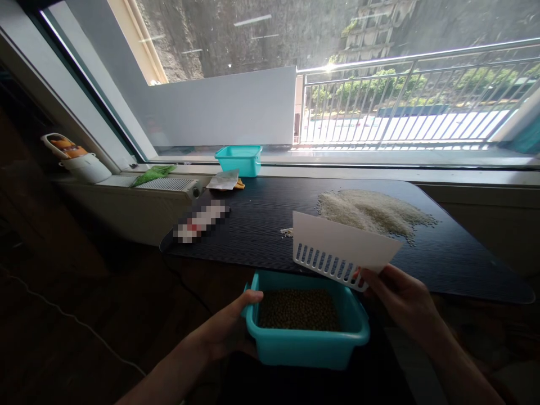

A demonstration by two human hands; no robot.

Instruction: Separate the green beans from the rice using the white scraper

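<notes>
My left hand (pixel 230 332) grips the left rim of a teal plastic tub (pixel 307 349), held just below the near edge of the black table (pixel 261 225). The tub holds a layer of small dark green beans (pixel 298 309). My right hand (pixel 403 301) is closed on the lower right edge of a white slotted basket (pixel 337 247), tilted above the tub at the table's edge. A pile of white rice (pixel 371 211) lies spread on the table behind the basket.
A second teal tub (pixel 238 159) stands on the window sill at the back, with a small packet (pixel 223 180) beside it. A white radiator (pixel 169 184) and white containers (pixel 80 163) sit to the left. A cable (pixel 76 320) runs across the dark floor.
</notes>
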